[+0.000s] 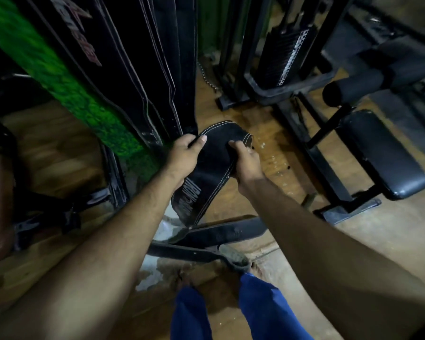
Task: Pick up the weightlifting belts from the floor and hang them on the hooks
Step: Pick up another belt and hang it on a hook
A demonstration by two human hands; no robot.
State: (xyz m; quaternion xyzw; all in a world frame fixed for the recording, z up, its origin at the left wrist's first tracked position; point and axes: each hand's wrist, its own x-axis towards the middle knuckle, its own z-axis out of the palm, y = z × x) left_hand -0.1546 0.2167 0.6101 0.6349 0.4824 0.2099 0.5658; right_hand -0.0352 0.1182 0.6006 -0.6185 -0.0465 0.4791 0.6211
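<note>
Both hands grasp one black belt: the left hand and right hand pinch its upper end, and its long axis hangs down toward the floor (hooks are not visible). Other belts lie below.

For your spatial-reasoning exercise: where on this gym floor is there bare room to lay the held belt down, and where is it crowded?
Bare wooden floor lies right of the held belt, before the bench frame. More lies at lower right, beyond the right hand. Crowded: hanging belts by the left hand, and floor belts near the feet.
</note>
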